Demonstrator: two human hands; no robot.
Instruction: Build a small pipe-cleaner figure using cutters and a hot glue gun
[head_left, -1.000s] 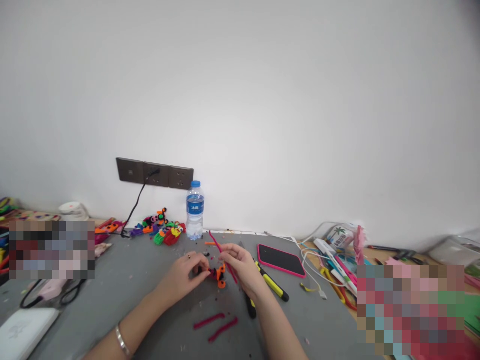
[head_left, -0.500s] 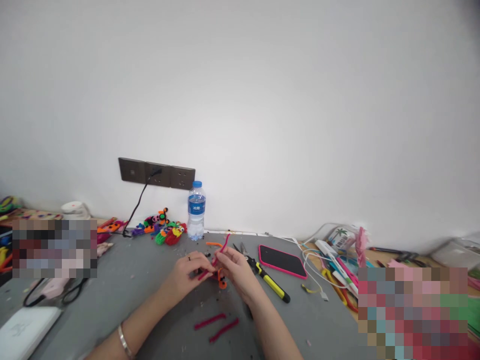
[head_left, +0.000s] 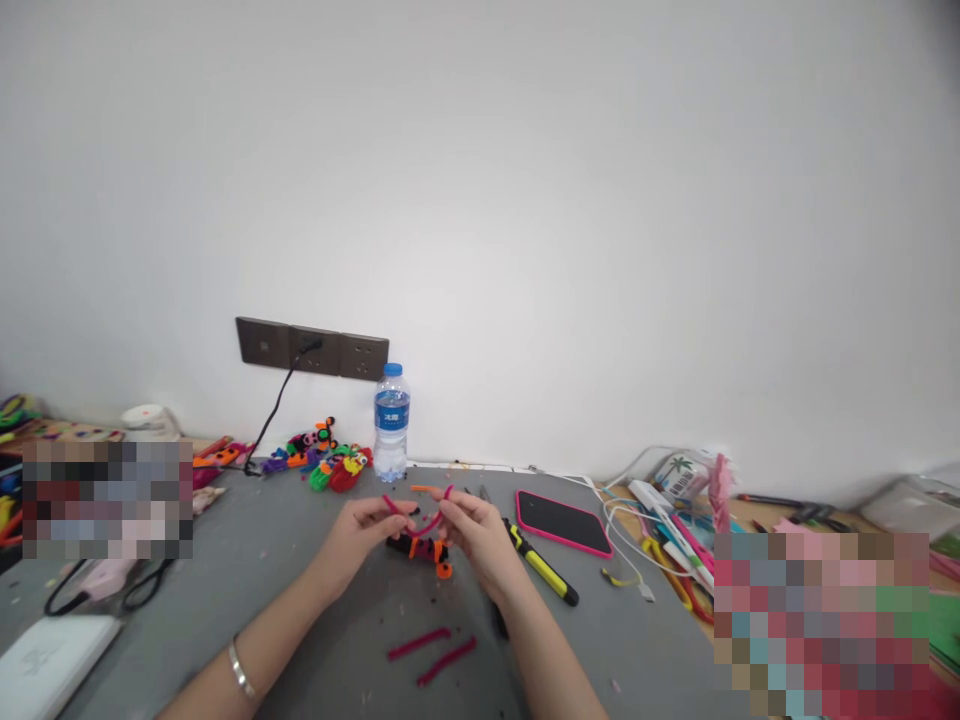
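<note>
Between my hands a magenta pipe cleaner (head_left: 429,527) hangs in a curve. My left hand (head_left: 367,535) pinches one side of it, and my right hand (head_left: 472,535) pinches the other, with a short end rising above the fingers. Just below lies a small orange, black and magenta pipe-cleaner figure (head_left: 424,550) on the grey table, partly behind the fingers. Two cut magenta pipe-cleaner pieces (head_left: 418,643) rest nearer to me. Right of my right hand are yellow-and-black pliers (head_left: 544,565), their jaws partly covered by that hand. An orange piece (head_left: 422,489) shows beyond my fingers.
A water bottle (head_left: 391,425) stands by the wall, beside several colourful pipe-cleaner figures (head_left: 341,465). A pink-edged phone (head_left: 564,522) and a white cable (head_left: 637,560) lie to the right. A white box (head_left: 56,660) sits at the front left.
My hands have moved apart, and the magenta pipe cleaner now bends in a curve between them. More of the orange-and-black figure shows beneath.
</note>
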